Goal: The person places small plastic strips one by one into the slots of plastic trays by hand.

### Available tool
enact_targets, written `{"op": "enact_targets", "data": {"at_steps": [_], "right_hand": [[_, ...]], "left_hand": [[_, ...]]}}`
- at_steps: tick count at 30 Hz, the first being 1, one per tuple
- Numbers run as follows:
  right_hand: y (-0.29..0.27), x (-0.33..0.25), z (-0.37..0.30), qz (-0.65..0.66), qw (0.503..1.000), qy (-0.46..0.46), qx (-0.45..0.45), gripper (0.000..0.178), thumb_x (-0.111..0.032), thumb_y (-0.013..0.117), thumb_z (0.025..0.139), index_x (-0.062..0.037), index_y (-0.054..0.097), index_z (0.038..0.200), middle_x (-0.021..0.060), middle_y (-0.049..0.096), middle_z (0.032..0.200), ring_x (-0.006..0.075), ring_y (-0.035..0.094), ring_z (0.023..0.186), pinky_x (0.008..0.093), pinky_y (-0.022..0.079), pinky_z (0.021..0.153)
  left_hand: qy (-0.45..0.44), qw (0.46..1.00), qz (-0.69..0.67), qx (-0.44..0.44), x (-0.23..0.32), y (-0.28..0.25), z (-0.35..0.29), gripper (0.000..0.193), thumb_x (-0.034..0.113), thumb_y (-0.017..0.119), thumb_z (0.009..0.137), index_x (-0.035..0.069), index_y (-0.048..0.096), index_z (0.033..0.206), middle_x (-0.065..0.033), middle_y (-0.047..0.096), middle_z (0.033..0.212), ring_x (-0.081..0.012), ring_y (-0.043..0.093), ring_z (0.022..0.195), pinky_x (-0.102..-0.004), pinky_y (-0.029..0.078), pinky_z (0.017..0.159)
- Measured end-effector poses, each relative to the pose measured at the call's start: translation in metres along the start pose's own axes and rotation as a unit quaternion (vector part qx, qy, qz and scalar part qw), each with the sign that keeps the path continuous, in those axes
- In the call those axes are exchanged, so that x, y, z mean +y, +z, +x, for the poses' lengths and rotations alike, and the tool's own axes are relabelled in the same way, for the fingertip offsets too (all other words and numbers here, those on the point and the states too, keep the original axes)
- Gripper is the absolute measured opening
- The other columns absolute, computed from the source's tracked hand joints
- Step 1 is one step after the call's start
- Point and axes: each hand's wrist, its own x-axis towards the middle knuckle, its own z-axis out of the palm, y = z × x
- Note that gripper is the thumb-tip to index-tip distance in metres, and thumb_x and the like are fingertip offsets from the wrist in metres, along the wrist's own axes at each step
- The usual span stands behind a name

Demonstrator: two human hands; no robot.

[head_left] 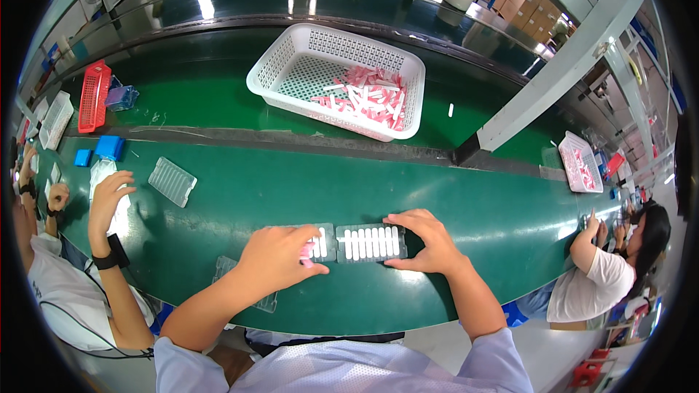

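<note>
Two clear plastic trays lie end to end on the green table in front of me. The right tray carries a row of several white sticks. My right hand grips its right end between thumb and fingers. Over the left tray is my left hand, closed around a pink-and-white piece that shows between thumb and fingers. A few white sticks sit in that tray beside the fingertips; my hand hides the rest of it.
A white basket of pink and white pieces stands beyond the dark ledge. A metal post rises at right. Another clear tray lies left, near a co-worker's hand. More clear plastic lies under my left forearm. Another person sits at right.
</note>
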Motion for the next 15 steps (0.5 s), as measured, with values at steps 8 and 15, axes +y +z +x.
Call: {"op": "enact_targets", "data": {"at_steps": [8,15], "right_hand": [[0.007,-0.006,-0.002,0.029,0.997,-0.041,0.066,0.083,-0.019,0.096,0.061,-0.0037,0.059,0.133,0.0193,0.068,0.126,0.0329,0.069,0.107,0.0433,0.055,0.091],[0.009,-0.023,0.0,-0.013,0.997,-0.071,0.023,0.08,-0.021,0.092,0.065,-0.0084,0.059,0.136,0.0136,0.061,0.126,0.0362,0.064,0.109,0.0437,0.055,0.091]], "left_hand": [[0.014,0.997,0.025,-0.069,0.015,0.015,0.035,0.079,0.047,0.09,0.068,0.012,0.062,0.133,-0.0162,0.075,0.097,-0.0367,0.073,0.087,-0.0423,0.058,0.076],[0.005,0.972,-0.224,-0.064,0.011,0.002,0.021,0.071,0.034,0.093,0.068,0.01,0.065,0.13,-0.0039,0.062,0.071,-0.015,0.059,0.061,-0.0296,0.049,0.063]]}}
